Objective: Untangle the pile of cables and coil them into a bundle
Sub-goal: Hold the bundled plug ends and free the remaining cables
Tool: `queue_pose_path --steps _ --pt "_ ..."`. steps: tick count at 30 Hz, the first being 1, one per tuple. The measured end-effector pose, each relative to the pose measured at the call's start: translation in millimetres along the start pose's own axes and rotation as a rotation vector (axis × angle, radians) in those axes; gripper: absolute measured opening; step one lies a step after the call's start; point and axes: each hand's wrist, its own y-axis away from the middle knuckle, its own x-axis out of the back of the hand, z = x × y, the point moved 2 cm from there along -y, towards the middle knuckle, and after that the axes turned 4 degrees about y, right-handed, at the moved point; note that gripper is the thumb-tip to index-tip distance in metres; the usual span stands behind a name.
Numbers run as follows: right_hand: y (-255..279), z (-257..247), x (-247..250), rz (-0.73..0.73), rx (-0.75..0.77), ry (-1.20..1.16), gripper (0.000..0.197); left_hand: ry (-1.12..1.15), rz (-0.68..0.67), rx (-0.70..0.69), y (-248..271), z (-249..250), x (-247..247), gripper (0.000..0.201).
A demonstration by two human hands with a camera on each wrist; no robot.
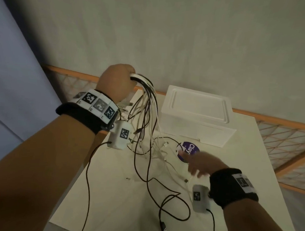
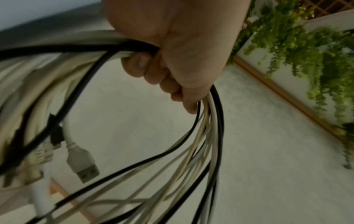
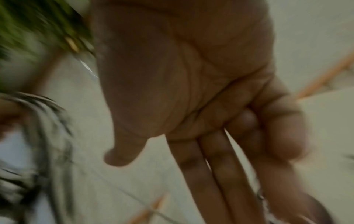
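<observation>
Black and white cables (image 1: 145,104) hang from the left hand (image 1: 115,82)'s clenched grip above the table (image 1: 110,192), right hand (image 1: 201,163) released, fingers straight.

Cables (image 1: 145,104) are a mix of black and white, with a few more cream than white in the left wrist view. One ends in a pale grey USB plug (image 2: 82,163). Table (image 1: 110,192) is off-white and the box (image 1: 197,115) is plain white. Round sticker (image 1: 190,148) is purple with white lettering. Both wristbands (image 1: 81,115) are black, carrying white tags with black-and-white square code patterns. Railing (image 1: 270,118) is orange, plants (image 2: 306,45) are bright green.
</observation>
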Motion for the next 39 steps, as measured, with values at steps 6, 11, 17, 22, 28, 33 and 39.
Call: queue_pose_path --steps 6,11,17,22,28,33,39 --pt "34.0 -94.0 44.9 0.622 0.679 -0.56 0.053 0.078 -0.101 -0.118 15.2 40.6 -21.5 0.021" --pt "-21.2 -72.9 -12.3 0.288 0.493 -0.311 0.009 0.108 0.01 -0.092 -3.7 38.3 16.2 0.008" --pt "-43.9 29.7 -38.7 0.239 0.238 -0.088 0.019 -0.03 0.079 -0.03 -14.1 -6.7 46.8 0.013" --pt "-42.2 81.5 -19.9 0.348 0.052 0.269 0.014 -0.014 0.018 0.036 -7.2 -24.1 26.0 0.012" --pt "-37.4 130.5 -19.6 0.417 -0.178 0.51 0.038 -0.019 0.118 0.103 -12.2 -41.2 41.3 0.016" --pt "-45.8 144.1 -8.2 0.573 -0.155 0.3 0.016 0.02 0.141 0.115 -11.5 -41.1 38.0 0.02" --pt "-48.8 145.4 3.5 0.478 -0.133 0.259 0.038 0.045 0.135 0.124 -5.9 -40.3 30.2 0.019"
